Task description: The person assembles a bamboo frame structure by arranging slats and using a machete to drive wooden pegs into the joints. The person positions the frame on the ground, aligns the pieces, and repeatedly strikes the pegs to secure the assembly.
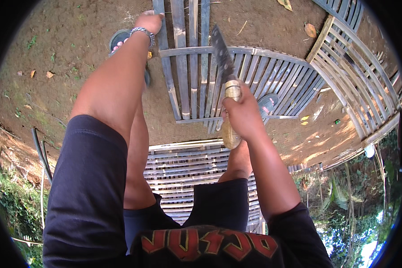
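Observation:
My left hand (149,21), with a metal bracelet on its wrist, reaches far forward and grips the outer bamboo slat (166,67) of a slatted bamboo panel (193,85) lying on bare earth. My right hand (244,115) is closed around the pale wooden handle (231,134) of a large knife. Its dark mottled blade (222,56) points away from me over the panel's slats. My feet in sandals stand on either side of the panel, one by my left hand (119,38) and one beside my right hand (268,103).
A curved bamboo lattice (281,76) joins the panel on the right, and another lattice frame (357,76) lies farther right. A third slatted panel (183,165) lies under my legs. Black hoses (40,152) run along the left; greenery borders the dirt.

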